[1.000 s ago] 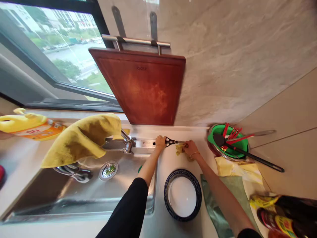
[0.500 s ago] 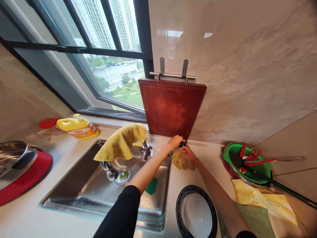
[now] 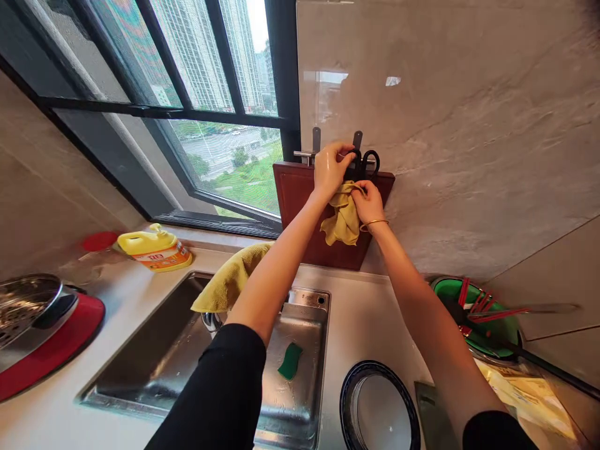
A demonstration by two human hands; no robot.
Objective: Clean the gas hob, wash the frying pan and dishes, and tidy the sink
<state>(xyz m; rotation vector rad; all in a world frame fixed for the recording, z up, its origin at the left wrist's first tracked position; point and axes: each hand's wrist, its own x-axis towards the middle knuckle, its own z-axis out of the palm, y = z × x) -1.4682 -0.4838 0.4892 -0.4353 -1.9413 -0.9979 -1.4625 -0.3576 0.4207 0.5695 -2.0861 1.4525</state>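
My left hand (image 3: 330,169) is raised in front of the wall, its fingers closed on one handle loop of black-handled scissors (image 3: 372,161). Just below, my right hand (image 3: 369,203) pinches a yellow cloth (image 3: 343,225) bunched under the handles. The blades are hidden by the cloth and fingers. Behind both hands a dark red cutting board (image 3: 290,194) leans against the wall, partly covered by them. A metal rail (image 3: 304,155) with dark hanging tools (image 3: 358,139) runs above the board's top edge.
Below lies the steel sink (image 3: 187,356) with a green scouring pad (image 3: 290,360); another yellow cloth (image 3: 225,281) drapes over the faucet. Stacked plates (image 3: 382,412) stand right of it, a green basin (image 3: 445,289) with utensils farther right. A yellow detergent jug (image 3: 157,250) is by the window.
Both hands have risen from the counter to the top of the cutting board, carrying the scissors and yellow cloth up with them. The view has shifted slightly.
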